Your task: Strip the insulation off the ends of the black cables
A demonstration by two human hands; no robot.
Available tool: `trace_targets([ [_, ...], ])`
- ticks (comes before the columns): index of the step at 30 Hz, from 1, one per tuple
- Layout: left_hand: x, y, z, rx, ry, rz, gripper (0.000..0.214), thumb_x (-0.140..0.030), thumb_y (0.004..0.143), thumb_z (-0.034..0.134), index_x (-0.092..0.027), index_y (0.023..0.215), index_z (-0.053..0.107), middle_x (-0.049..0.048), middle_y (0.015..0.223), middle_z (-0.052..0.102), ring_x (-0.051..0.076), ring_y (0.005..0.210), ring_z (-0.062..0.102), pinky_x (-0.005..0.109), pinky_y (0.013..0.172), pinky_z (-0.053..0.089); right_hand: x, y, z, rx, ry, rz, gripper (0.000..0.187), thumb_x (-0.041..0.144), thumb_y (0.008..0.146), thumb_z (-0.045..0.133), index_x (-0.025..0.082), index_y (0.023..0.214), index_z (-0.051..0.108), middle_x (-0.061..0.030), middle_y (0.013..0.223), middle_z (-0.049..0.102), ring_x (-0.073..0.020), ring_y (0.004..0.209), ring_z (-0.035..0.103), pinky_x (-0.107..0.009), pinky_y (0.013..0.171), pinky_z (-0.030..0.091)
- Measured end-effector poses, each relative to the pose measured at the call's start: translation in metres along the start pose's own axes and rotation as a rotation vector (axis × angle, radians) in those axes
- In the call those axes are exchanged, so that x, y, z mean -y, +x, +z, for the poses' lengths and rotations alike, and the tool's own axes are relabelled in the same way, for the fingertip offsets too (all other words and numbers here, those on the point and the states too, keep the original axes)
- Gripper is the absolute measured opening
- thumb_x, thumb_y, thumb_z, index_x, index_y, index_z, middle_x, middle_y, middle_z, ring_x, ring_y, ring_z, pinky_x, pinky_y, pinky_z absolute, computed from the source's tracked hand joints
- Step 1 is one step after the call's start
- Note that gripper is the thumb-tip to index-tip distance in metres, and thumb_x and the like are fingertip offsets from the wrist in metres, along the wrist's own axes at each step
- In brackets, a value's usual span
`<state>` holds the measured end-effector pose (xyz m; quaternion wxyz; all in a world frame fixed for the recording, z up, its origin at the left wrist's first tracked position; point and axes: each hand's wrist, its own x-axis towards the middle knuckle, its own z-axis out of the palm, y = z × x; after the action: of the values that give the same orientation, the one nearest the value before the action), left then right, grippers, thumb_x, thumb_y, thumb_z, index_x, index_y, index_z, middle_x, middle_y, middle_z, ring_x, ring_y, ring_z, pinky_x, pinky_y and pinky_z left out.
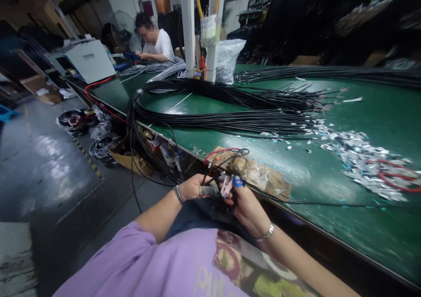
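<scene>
My left hand (199, 187), with a grey cover on a finger, is closed around a black cable (206, 174) at the table's front edge. Close against it is my right hand (241, 200), its thumb wrapped in blue and bent inward, the fingers pinched together. A small pink and whitish piece (226, 186) shows between the two hands; its kind is unclear. The cable's end is hidden by the fingers. Just beyond the hands lies a worn brown block (253, 172), with a red lead (219, 152) along its far side.
Black cable bundles (230, 120) loop across the green table (315, 227) and hang over its front edge. Silvery foil scraps (365, 156) are heaped at the right, near red-handled pliers or scissors (394, 174). A co-worker (161, 44) sits at the far end, beyond white posts (187, 29).
</scene>
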<state>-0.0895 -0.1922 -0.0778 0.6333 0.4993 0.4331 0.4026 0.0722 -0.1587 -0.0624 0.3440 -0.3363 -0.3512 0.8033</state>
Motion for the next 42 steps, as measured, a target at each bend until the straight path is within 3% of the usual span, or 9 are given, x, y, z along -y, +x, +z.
trace_targets([
  [11, 0.008, -0.002, 0.001, 0.012, 0.039, -0.022, 0.056, -0.066, 0.06, 0.068, -0.012, 0.062, 0.05, -0.0064, 0.044, 0.042, 0.002, 0.036, 0.03, 0.018, 0.036, 0.023, -0.001, 0.0, 0.002, 0.007, 0.031, -0.021, 0.05, 0.062, 0.059, 0.074, 0.016, 0.057, 0.054, 0.0062, 0.048, 0.037, -0.005, 0.044, 0.026, -0.017, 0.037, 0.02],
  [17, 0.003, -0.004, 0.008, -0.009, 0.012, -0.042, 0.056, -0.066, 0.06, 0.068, -0.013, 0.063, 0.049, -0.0074, 0.042, 0.04, 0.002, 0.034, 0.028, 0.018, 0.035, 0.022, -0.005, 0.0, -0.002, -0.029, 0.039, -0.009, 0.051, 0.065, 0.058, 0.072, 0.017, 0.058, 0.056, 0.0032, 0.05, 0.046, -0.0065, 0.044, 0.029, -0.019, 0.038, 0.02],
  [26, 0.004, -0.025, 0.008, 0.028, 0.077, -0.064, 0.057, -0.066, 0.058, 0.07, -0.012, 0.062, 0.052, -0.0065, 0.046, 0.041, 0.003, 0.04, 0.031, 0.017, 0.04, 0.025, -0.008, -0.005, -0.015, 0.01, 0.019, 0.08, 0.05, 0.069, 0.064, 0.064, 0.021, 0.063, 0.051, 0.0053, 0.047, 0.041, -0.0076, 0.041, 0.025, -0.022, 0.039, 0.018],
  [31, 0.0, -0.034, 0.01, 0.008, 0.092, -0.028, 0.055, -0.06, 0.053, 0.076, -0.01, 0.056, 0.052, -0.0049, 0.049, 0.043, 0.005, 0.05, 0.037, 0.018, 0.05, 0.035, -0.012, -0.015, -0.031, 0.11, -0.165, 0.119, 0.056, 0.073, 0.067, 0.057, 0.017, 0.068, 0.06, 0.0046, 0.047, 0.039, -0.0081, 0.042, 0.025, -0.023, 0.04, 0.017],
  [36, 0.003, -0.035, 0.01, -0.014, 0.079, -0.081, 0.057, -0.062, 0.051, 0.076, -0.009, 0.064, 0.058, -0.0022, 0.058, 0.052, 0.007, 0.056, 0.044, 0.019, 0.056, 0.04, -0.011, -0.023, -0.033, 0.235, -0.409, 0.118, 0.05, 0.067, 0.068, 0.063, 0.017, 0.069, 0.06, 0.0053, 0.05, 0.039, -0.0081, 0.046, 0.026, -0.023, 0.043, 0.02],
  [40, 0.007, -0.035, 0.007, 0.019, 0.151, -0.145, 0.057, -0.065, 0.054, 0.072, -0.01, 0.061, 0.057, -0.0031, 0.051, 0.05, 0.006, 0.048, 0.043, 0.018, 0.049, 0.037, -0.001, -0.027, -0.03, 0.347, -0.635, 0.019, 0.049, 0.066, 0.071, 0.06, 0.018, 0.068, 0.06, 0.0021, 0.058, 0.049, -0.0099, 0.051, 0.033, -0.024, 0.047, 0.028],
  [42, 0.003, -0.037, 0.007, 0.014, 0.179, -0.129, 0.058, -0.067, 0.062, 0.065, -0.01, 0.068, 0.061, 0.0011, 0.061, 0.059, 0.009, 0.056, 0.051, 0.021, 0.056, 0.043, 0.006, -0.03, -0.03, 0.385, -0.723, -0.062, 0.049, 0.066, 0.076, 0.053, 0.019, 0.066, 0.059, 0.0013, 0.059, 0.051, -0.0116, 0.053, 0.037, -0.025, 0.049, 0.032],
])
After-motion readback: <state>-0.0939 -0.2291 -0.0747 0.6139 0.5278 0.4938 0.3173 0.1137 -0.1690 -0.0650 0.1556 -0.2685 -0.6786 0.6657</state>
